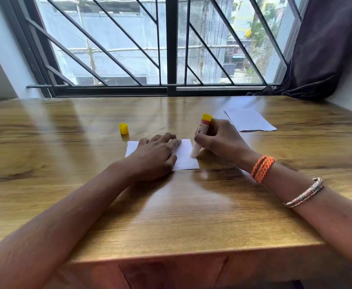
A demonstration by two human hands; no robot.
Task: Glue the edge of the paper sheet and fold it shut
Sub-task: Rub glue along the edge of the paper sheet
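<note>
In the head view, the left hand point(157, 155) lies flat, fingers straight, pressing the small paper sheet point(186, 156) onto the wooden table point(191, 215) at centre. The right hand point(218, 140) grips the glue stick point(201, 135), tilted, its white tip on the sheet's edge at 3 o'clock. The yellow cap point(123, 128) stands at 11 o'clock, a spare sheet point(250, 119) at 2 o'clock.

A good pass likely means light strokes kept along that edge, the sheet pinned.

Any glue laid is invisible; the left hand hides much of the sheet.

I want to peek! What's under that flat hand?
The left hand presses on a white paper lying on the table. Its middle is covered, so any marks there can't be seen.
</note>
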